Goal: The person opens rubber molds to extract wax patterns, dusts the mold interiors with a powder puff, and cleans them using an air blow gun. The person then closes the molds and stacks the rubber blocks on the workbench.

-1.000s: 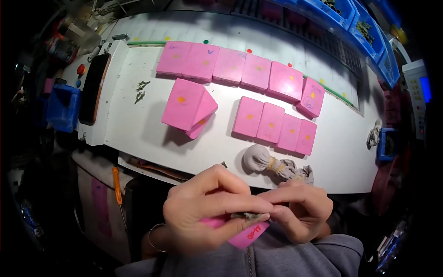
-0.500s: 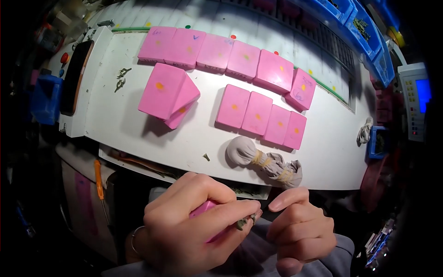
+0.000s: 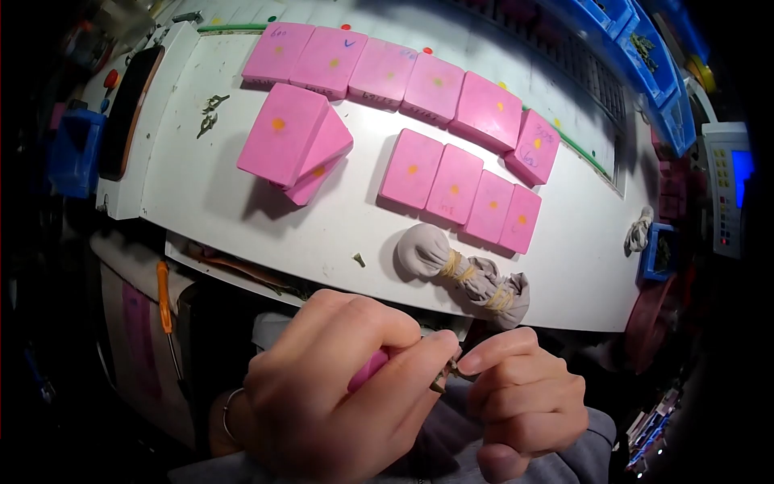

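My left hand (image 3: 339, 379) is closed around a pink rubber mould (image 3: 369, 370), mostly hidden by the fingers. At its fingertips a small dark green piece (image 3: 440, 379) sticks out. My right hand (image 3: 528, 395) is closed, its fingers curled, with the index fingertip against the green piece; whether it grips anything more is hidden. Ahead on the white worktop (image 3: 298, 246), a grey cloth bundle tied with yellow bands (image 3: 476, 278) lies just beyond the hands. A tiny green piece (image 3: 359, 260) lies to its left.
Several pink moulds with yellow marks stand in a back row (image 3: 379, 74) and a front row (image 3: 407, 171). Two are stacked (image 3: 282, 137) at left. Small green pieces (image 3: 211, 113) and a phone (image 3: 131, 113) lie further left. Blue bins (image 3: 645, 56) stand at upper right; an orange-handled screwdriver (image 3: 164, 298) hangs lower left.
My right index fingertip has come in to meet the green piece at my left fingertips. My left hand has turned slightly, and the camera view has shifted a little.
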A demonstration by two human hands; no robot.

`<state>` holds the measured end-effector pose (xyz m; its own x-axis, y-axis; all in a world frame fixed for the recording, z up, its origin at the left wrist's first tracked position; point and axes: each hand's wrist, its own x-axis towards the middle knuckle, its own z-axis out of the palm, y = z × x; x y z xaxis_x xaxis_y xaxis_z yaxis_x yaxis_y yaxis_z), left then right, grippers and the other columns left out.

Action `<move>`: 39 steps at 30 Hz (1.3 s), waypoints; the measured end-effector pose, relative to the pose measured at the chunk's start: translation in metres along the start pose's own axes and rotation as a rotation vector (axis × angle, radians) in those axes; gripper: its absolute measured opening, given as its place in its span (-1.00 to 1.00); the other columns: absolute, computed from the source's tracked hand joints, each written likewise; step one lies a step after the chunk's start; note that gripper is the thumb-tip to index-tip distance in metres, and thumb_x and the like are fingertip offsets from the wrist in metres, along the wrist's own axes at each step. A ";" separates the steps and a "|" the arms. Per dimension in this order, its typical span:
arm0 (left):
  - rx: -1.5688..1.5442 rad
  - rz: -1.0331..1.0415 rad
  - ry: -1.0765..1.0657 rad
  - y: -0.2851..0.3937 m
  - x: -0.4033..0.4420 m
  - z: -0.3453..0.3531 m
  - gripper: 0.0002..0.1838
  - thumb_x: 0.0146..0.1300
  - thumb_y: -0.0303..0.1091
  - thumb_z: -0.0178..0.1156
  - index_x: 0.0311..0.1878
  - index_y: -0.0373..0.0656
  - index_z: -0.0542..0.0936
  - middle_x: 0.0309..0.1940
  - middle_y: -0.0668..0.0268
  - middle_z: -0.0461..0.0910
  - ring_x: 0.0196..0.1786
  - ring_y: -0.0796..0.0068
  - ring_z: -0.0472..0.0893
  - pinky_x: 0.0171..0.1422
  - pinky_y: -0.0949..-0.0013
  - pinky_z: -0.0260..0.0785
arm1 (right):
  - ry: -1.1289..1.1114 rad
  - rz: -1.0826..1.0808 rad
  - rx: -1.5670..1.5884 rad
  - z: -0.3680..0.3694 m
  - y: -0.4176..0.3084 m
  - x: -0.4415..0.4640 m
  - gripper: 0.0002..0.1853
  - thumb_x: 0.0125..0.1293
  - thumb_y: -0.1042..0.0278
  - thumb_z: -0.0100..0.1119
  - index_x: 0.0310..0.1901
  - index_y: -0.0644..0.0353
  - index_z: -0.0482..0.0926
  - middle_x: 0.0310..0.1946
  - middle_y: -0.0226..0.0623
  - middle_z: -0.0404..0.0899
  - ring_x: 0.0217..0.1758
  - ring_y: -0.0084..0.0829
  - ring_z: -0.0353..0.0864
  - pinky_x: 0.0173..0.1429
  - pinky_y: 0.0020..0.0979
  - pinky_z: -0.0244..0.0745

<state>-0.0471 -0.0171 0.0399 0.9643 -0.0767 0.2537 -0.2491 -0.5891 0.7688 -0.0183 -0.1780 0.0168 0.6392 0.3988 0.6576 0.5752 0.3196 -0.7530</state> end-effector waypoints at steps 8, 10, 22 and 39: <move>-0.001 0.043 0.026 -0.002 0.001 0.003 -0.59 -0.48 -0.64 0.31 -0.36 -0.15 0.67 -0.53 0.39 0.39 -0.52 0.49 0.39 -0.50 0.51 0.20 | -0.068 0.082 -0.108 0.000 -0.007 0.003 -0.72 -0.04 0.55 0.08 -0.78 0.26 0.24 -0.82 -0.30 0.19 -0.75 -0.44 0.21 -0.18 -0.11 0.53; 0.005 0.048 0.036 -0.002 0.001 0.003 -0.59 -0.47 -0.64 0.31 -0.36 -0.15 0.67 -0.53 0.40 0.39 -0.52 0.49 0.39 -0.49 0.51 0.20 | -0.130 -0.031 -0.174 -0.001 -0.003 0.007 -0.72 -0.04 0.55 0.09 -0.78 0.27 0.25 -0.83 -0.29 0.20 -0.76 -0.43 0.23 -0.21 -0.14 0.54; -0.382 0.035 -0.189 -0.018 0.006 -0.001 -0.75 -0.11 -0.55 0.34 -0.26 -0.18 0.68 -0.39 0.32 0.48 -0.36 0.40 0.51 -0.30 0.45 0.41 | -0.015 -0.039 -0.337 0.011 -0.009 0.000 -0.68 -0.04 0.56 0.11 -0.82 0.25 0.24 -0.87 -0.33 0.18 -0.80 -0.47 0.24 -0.12 -0.14 0.58; -0.519 -0.004 -0.173 -0.022 0.005 0.005 -0.71 -0.20 -0.68 0.30 -0.31 -0.19 0.67 -0.43 0.30 0.58 -0.38 0.41 0.53 -0.31 0.46 0.39 | -0.017 -0.168 -0.434 0.017 -0.008 0.005 -0.66 0.10 0.59 0.10 -0.77 0.28 0.28 -0.82 -0.35 0.26 -0.78 -0.51 0.30 -0.14 -0.22 0.61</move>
<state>-0.0362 -0.0084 0.0218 0.9553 -0.2320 0.1835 -0.2150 -0.1184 0.9694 -0.0284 -0.1644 0.0255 0.5125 0.3874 0.7664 0.8328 -0.0067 -0.5535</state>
